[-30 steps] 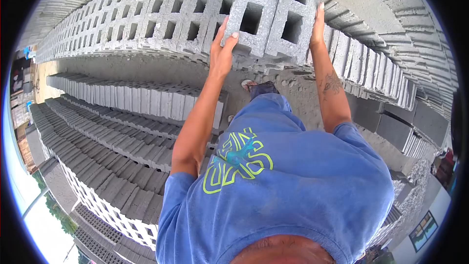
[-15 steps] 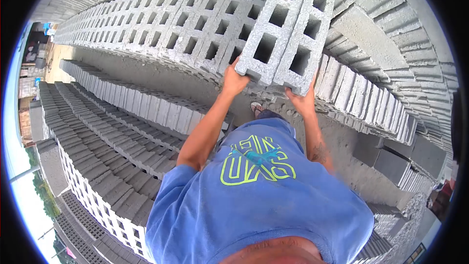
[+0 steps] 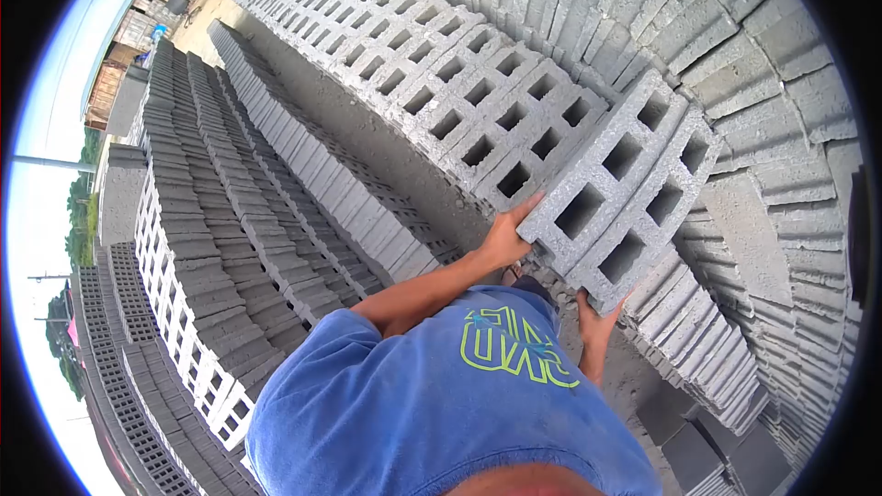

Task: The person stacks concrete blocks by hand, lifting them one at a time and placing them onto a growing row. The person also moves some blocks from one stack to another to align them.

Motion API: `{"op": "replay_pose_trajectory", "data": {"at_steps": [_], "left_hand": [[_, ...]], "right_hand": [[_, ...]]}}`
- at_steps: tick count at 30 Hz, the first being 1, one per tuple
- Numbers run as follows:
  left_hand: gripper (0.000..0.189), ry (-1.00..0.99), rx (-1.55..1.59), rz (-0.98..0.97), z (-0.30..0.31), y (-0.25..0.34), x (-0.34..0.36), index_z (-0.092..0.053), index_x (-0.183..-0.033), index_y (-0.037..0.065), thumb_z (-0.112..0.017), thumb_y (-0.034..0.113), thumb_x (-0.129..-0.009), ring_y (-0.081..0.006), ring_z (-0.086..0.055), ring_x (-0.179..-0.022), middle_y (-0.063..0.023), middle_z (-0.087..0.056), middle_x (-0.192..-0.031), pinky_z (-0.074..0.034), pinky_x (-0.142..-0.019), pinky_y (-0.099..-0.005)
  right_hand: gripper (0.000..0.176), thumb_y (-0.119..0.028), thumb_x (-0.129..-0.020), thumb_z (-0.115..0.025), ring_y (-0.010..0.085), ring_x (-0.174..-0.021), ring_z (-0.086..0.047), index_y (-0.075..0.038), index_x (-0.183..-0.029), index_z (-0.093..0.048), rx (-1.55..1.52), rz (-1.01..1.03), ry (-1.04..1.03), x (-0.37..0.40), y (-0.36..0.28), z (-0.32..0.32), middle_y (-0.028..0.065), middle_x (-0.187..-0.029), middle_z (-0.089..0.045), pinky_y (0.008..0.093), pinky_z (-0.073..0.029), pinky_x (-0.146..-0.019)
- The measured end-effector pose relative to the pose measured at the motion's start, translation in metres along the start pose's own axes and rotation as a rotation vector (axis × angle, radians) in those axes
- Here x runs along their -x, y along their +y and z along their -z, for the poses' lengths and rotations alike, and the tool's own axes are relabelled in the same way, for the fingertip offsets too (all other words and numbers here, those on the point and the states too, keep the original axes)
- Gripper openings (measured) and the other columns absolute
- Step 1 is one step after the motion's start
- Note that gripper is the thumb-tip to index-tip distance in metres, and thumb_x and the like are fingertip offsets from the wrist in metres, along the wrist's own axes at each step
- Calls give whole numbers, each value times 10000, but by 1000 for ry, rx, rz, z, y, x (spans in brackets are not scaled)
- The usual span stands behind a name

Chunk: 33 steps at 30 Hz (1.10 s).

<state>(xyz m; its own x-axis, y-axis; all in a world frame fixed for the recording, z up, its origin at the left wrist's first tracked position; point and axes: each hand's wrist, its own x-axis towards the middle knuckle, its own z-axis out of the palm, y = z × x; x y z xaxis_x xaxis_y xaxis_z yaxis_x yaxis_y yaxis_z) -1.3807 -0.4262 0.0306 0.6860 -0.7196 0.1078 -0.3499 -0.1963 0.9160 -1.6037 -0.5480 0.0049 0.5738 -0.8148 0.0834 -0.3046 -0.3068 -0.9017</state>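
Two hollow concrete blocks stand side by side, pressed together, with their holes facing me. My left hand (image 3: 505,237) is closed on the lower left edge of the left block (image 3: 602,186). My right hand (image 3: 597,320) grips the lower end of the right block (image 3: 643,231), fingers partly hidden beneath it. The pair lies against the near end of a long row of similar hollow blocks (image 3: 432,73). Whether the pair's weight rests on the stack below cannot be seen.
To the right rises a high stack of grey blocks (image 3: 735,64), with a lower stack (image 3: 689,331) beside my right hand. Long rows of blocks (image 3: 211,248) run along my left. A dirt strip (image 3: 303,83) lies between rows.
The view has turned, so the rows slant more steeply. Both hands have brought the pair of blocks from in front of the row to its near end, still gripping them.
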Motion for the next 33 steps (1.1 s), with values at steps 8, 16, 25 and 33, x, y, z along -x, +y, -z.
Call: {"op": "replay_pose_trajectory", "data": {"at_steps": [8,16,25,33], "left_hand": [[772,-92,-94,-47,11,-9,3,-409,-1406,69,-700,11,-693,-379,-502,-1224,-215,-546,-1292,-427,-1001,-398],[669,-73,-315,147,105,-118,139,-456,-1345,8,-707,187,-750,-402,-479,-1220,-255,-537,-1263,-391,-1028,-434],[545,-359,-430,716,173,-235,306,-591,-1207,-13,-714,236,-739,-381,-635,-1020,-243,-664,-1042,-502,-888,-435],[464,-117,-288,1015,176,-256,363,-642,-1177,60,-712,254,-761,-375,-606,-1087,-246,-651,-1077,-475,-943,-417]], "right_hand": [[898,-23,-722,-757,219,-1058,-556,-8,-1436,-212,-139,-130,-104,-3,-4,-2,138,-1229,-546,316,-462,-909],[1170,-249,-654,-887,262,-1412,-238,21,-1496,-121,201,143,147,14,-77,4,209,-1534,-214,378,-270,-1123],[912,-219,-797,-790,304,-1394,-282,53,-1462,-228,-155,48,406,39,-107,-29,207,-1514,-265,446,-243,-1130],[279,-176,-879,-663,274,-1014,-635,-9,-1099,-632,46,-18,-279,94,-96,-139,125,-1061,-683,371,-452,-938]]}}
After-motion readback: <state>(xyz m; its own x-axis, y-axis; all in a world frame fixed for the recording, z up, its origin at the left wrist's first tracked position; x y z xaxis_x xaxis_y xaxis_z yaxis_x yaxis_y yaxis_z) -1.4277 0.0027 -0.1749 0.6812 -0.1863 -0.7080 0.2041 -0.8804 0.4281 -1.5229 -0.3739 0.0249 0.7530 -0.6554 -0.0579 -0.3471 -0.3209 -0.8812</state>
